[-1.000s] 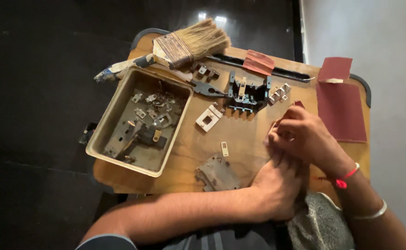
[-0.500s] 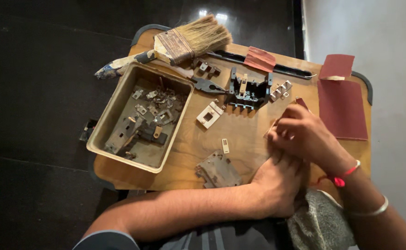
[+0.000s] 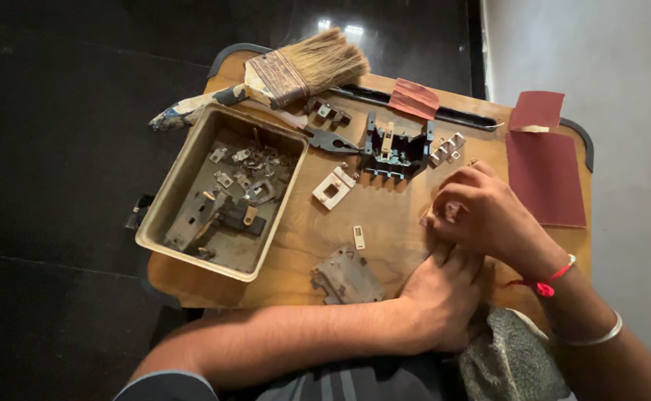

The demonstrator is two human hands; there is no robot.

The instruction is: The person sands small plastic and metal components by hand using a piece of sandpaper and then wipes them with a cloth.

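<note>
My right hand (image 3: 493, 215) hovers over the right half of a small wooden table (image 3: 296, 267). Its fingers are pinched on a small pale part (image 3: 435, 217). A red thread and a silver bangle circle that wrist. My left hand (image 3: 444, 297) rests on the table's front edge just below the right hand. Its fingertips reach up under the right hand and are hidden there. A flat grey metal plate (image 3: 346, 276) lies just left of the left hand, and a tiny white piece (image 3: 359, 236) sits above the plate.
A beige tray (image 3: 163, 223) of several small metal parts fills the table's left side. At the back lie a paintbrush (image 3: 288, 70), pliers (image 3: 329, 139), a black switch frame (image 3: 396, 147), white blocks (image 3: 333, 186) and red sandpaper sheets (image 3: 545, 178). A grey cloth (image 3: 511, 360) sits at my lap.
Both hands stay almost in place. The right hand's fingers have curled a little tighter around the small part, and the view has shifted slightly.
</note>
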